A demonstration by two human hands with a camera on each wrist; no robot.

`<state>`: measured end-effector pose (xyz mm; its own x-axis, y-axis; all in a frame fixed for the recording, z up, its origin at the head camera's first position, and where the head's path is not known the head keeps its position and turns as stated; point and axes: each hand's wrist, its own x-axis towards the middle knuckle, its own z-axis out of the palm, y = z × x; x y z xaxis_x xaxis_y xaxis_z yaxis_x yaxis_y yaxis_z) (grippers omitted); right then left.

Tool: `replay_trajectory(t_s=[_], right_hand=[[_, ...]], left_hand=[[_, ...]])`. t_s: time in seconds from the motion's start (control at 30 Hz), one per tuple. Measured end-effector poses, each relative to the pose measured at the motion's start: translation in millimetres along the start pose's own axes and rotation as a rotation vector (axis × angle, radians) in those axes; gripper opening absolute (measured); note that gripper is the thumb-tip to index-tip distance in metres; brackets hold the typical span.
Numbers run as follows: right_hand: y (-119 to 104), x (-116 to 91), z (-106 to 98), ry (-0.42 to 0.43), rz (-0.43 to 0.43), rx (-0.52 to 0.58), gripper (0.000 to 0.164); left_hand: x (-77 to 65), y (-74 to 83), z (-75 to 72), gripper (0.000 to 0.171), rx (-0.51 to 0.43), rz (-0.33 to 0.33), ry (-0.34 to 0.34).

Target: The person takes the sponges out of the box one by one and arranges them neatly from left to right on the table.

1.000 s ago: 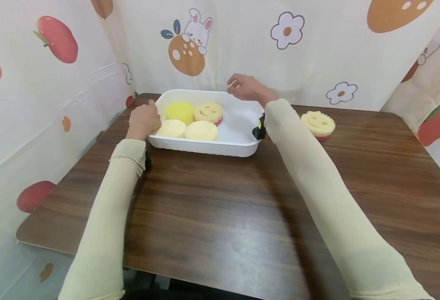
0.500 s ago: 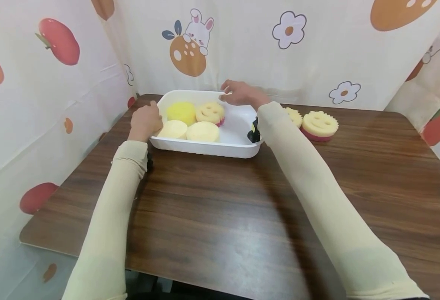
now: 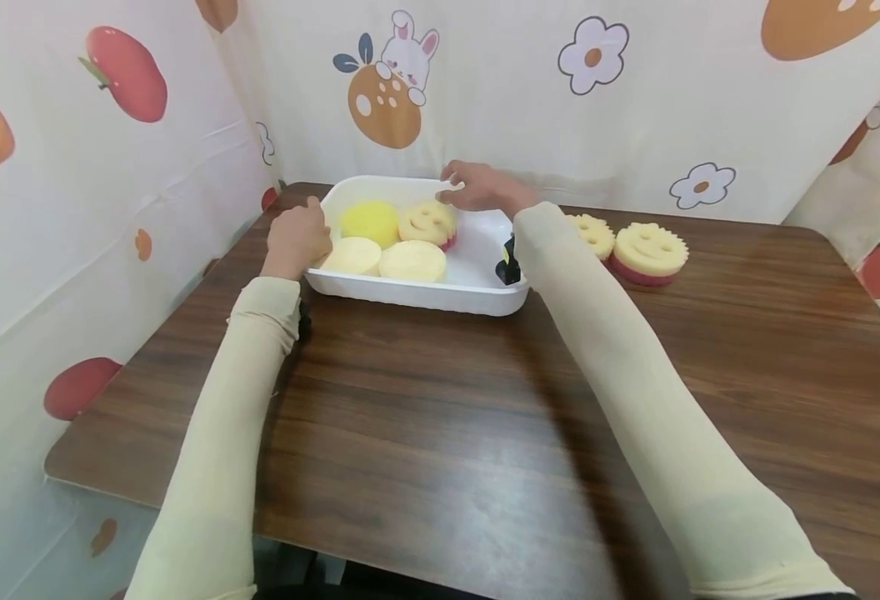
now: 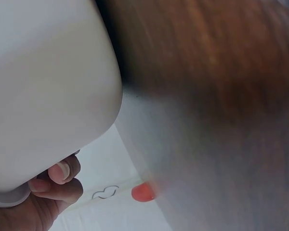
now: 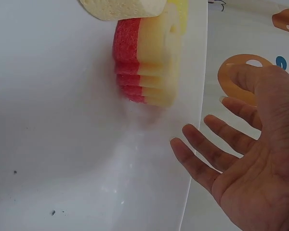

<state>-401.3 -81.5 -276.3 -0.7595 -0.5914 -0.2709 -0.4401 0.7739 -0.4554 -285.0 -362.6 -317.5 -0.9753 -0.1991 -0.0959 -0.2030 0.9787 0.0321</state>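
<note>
White tray (image 3: 417,297): on the brown table (image 3: 410,400).
Left hand (image 3: 297,242): fingers curled round the tray's left rim — gripping.
Right hand (image 3: 485,187): fingers loosely spread at the tray's far rim.
Tray contents: yellow disc (image 3: 369,223), smiley sponge (image 3: 427,223), two cream discs (image 3: 413,262).
Outside pair: smiley sponges (image 3: 650,250) — right of tray.

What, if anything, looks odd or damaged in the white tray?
Small dark specks on the white tray, seen in the right wrist view, stand out against its bare white floor; dirt or damage, I can't tell.
</note>
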Motion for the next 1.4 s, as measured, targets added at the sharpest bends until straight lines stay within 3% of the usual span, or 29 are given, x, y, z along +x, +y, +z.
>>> replay_trajectory(t_s=[0.47,1.03,1.4], right_hand=[[11.5,11.5,21.6,0.019,-0.070,0.029,0.065],[9.6,11.5,27.7,-0.019,0.006,0.040,0.076],[13.4,13.6,34.3,-0.030,-0.109,0.059,0.077]], left_hand=[[2.2,2.1,-0.3,0.070,0.011,-0.020,-0.016],[4.0,3.9,1.0,0.069,0.018,-0.013,-0.007],[3.8,1.1,2.2,0.067,0.012,-0.010,0.009]])
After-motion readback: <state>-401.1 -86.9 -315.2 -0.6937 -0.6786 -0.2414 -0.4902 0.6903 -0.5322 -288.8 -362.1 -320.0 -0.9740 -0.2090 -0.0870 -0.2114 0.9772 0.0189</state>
